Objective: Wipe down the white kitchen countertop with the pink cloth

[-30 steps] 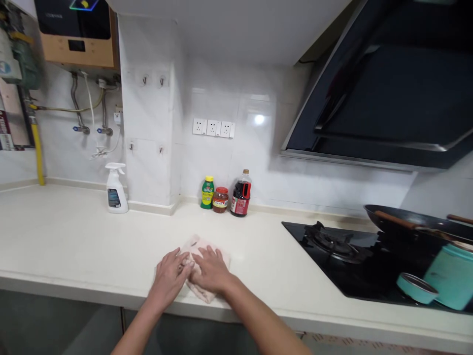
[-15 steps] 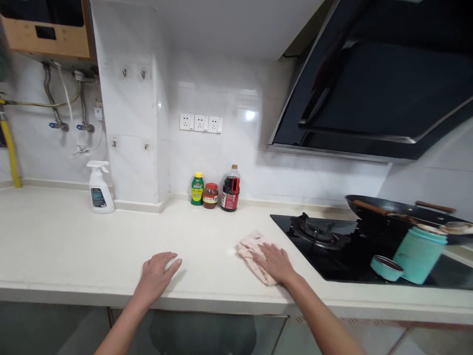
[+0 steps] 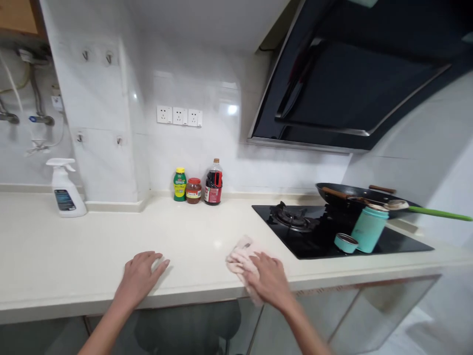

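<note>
From the head view, your right hand (image 3: 269,281) lies palm-down on the pink cloth (image 3: 242,256), its grip spread flat and pressing it at the front edge of the table (image 3: 92,256), just left of the black hob (image 3: 332,236). Your left hand (image 3: 140,276) rests flat on the bare table, grip loose and holding nothing, well apart from the cloth.

Left hand (image 3: 140,273) flat, palm down, fingers together pointing toward 1 o'clock, thumb tucked alongside, forearm bare and running in from 7 o'clock. Right hand (image 3: 268,278) palm down, fingers spread and pressed forward toward 11 o'clock, forearm in from 5 o'clock.
</note>
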Demonstrator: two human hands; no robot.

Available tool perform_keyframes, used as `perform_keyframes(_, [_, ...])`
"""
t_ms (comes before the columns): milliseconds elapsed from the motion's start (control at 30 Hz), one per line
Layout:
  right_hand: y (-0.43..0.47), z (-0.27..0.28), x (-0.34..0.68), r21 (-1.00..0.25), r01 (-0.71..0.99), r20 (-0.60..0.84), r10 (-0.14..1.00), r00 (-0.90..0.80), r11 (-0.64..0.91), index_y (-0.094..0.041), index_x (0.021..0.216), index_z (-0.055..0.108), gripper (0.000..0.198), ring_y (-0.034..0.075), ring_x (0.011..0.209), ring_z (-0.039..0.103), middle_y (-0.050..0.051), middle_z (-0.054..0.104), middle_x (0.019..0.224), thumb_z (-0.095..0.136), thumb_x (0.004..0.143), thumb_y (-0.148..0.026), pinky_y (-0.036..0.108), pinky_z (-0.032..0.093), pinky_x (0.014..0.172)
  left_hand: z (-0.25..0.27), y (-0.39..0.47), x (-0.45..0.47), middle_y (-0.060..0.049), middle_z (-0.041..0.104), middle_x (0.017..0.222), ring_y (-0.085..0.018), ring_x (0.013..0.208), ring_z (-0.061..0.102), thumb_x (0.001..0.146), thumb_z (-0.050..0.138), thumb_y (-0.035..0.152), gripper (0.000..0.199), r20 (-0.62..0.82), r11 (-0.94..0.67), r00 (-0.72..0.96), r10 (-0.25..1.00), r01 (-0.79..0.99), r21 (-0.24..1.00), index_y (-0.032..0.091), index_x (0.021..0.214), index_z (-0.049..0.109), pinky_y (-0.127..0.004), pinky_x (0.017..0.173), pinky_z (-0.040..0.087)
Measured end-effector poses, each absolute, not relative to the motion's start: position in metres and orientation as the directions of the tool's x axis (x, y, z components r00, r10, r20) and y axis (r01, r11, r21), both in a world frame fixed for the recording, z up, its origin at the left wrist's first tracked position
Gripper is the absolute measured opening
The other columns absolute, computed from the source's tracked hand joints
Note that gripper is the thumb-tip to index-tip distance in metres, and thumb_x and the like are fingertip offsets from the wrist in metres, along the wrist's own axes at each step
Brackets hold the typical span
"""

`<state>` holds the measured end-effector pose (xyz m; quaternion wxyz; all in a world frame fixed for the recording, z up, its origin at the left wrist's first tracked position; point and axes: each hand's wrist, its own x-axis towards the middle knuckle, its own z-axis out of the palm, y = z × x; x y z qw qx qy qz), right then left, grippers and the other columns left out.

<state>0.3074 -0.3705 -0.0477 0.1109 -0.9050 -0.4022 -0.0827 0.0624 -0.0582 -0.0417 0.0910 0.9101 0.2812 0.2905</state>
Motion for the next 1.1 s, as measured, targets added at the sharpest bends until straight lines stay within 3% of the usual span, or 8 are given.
perform_keyframes(167, [-0.335,-0.077,0.231,-0.230,0.909,0.417,0.809,0.414,-0.346,-0.033,0.140,0.047,0.071,0.037,0.142,0.029,0.009,0.039,0.154,0.068,0.079,-0.062,0.060,0.013,0.118,-0.046,-0.052,0.062,-0.009,0.069,0.127,-0.032,0.127,0.055,0.089,0.045,0.059,0.049,0.465,-0.823,0.679,0.568,0.471,0.317,0.024,0.111,0.073,-0.049,0.105,0.039])
perform_keyframes(300, [-0.311,-0.110,0.215,-0.171,0.963,0.511,0.817,0.267,-0.207,-0.034,0.141,0.041,0.087,0.037,0.142,0.028,0.009,0.038,0.154,0.082,0.068,-0.057,0.062,0.007,0.119,-0.052,-0.041,0.063,-0.008,0.069,0.127,-0.031,0.127,0.056,0.088,0.044,0.060,0.051,0.462,-0.826,0.685,0.563,0.463,0.321,0.025,0.111,0.073,-0.047,0.107,0.039])
perform_keyframes(367, [-0.309,-0.119,0.223,-0.080,0.980,0.626,0.756,0.191,-0.181,-0.035,0.140,0.042,0.076,0.033,0.140,0.033,0.008,0.044,0.150,0.079,0.075,-0.050,0.058,0.009,0.120,-0.056,-0.035,0.063,-0.008,0.070,0.125,-0.030,0.125,0.057,0.088,0.044,0.060,0.052,0.469,-0.831,0.686,0.557,0.461,0.312,0.024,0.109,0.073,-0.046,0.107,0.040])
perform_keyframes(433, [-0.318,-0.123,0.238,0.041,0.982,0.777,0.623,0.084,-0.183,-0.034,0.135,0.048,0.055,0.028,0.137,0.038,0.006,0.052,0.142,0.070,0.085,-0.036,0.052,0.010,0.120,-0.058,-0.029,0.064,-0.008,0.071,0.124,-0.030,0.124,0.058,0.088,0.044,0.060,0.052,0.473,-0.835,0.688,0.550,0.463,0.298,0.023,0.108,0.073,-0.045,0.107,0.041])
perform_keyframes(533, [-0.347,-0.121,0.268,0.136,0.961,0.871,0.491,0.000,-0.241,-0.029,0.127,0.055,0.043,0.026,0.133,0.042,0.005,0.058,0.133,0.059,0.086,-0.014,0.050,0.013,0.120,-0.058,-0.024,0.064,-0.006,0.072,0.123,-0.030,0.123,0.060,0.087,0.044,0.061,0.051,0.465,-0.835,0.693,0.550,0.476,0.278,0.025,0.106,0.075,-0.044,0.106,0.044])
perform_keyframes(700, [-0.428,-0.119,0.336,0.124,0.931,0.802,0.587,0.110,-0.344,-0.017,0.141,0.044,0.061,0.028,0.135,0.042,0.010,0.060,0.132,0.065,0.083,-0.016,0.050,0.015,0.122,-0.055,-0.019,0.064,-0.002,0.075,0.117,-0.032,0.117,0.064,0.084,0.047,0.064,0.048,0.473,-0.835,0.688,0.550,0.472,0.284,0.029,0.100,0.076,-0.045,0.102,0.050])
perform_keyframes(933, [-0.524,-0.126,0.434,0.102,0.829,0.649,0.668,0.363,-0.549,-0.018,0.131,0.053,0.077,0.035,0.140,0.035,0.017,0.048,0.144,0.075,0.058,-0.022,0.058,0.015,0.119,-0.048,-0.021,0.066,0.001,0.076,0.111,-0.033,0.112,0.067,0.077,0.049,0.069,0.048,0.455,-0.806,0.665,0.592,0.482,0.343,0.034,0.094,0.075,-0.051,0.100,0.051])
perform_keyframes(1100, [-0.579,-0.132,0.488,0.109,0.737,0.565,0.652,0.506,-0.667,-0.023,0.129,0.053,0.075,0.032,0.144,0.029,0.012,0.046,0.149,0.071,0.056,-0.027,0.058,0.012,0.119,-0.046,-0.026,0.066,-0.002,0.076,0.114,-0.033,0.113,0.066,0.076,0.050,0.066,0.046,0.454,-0.800,0.659,0.600,0.482,0.357,0.032,0.095,0.075,-0.048,0.102,0.050])
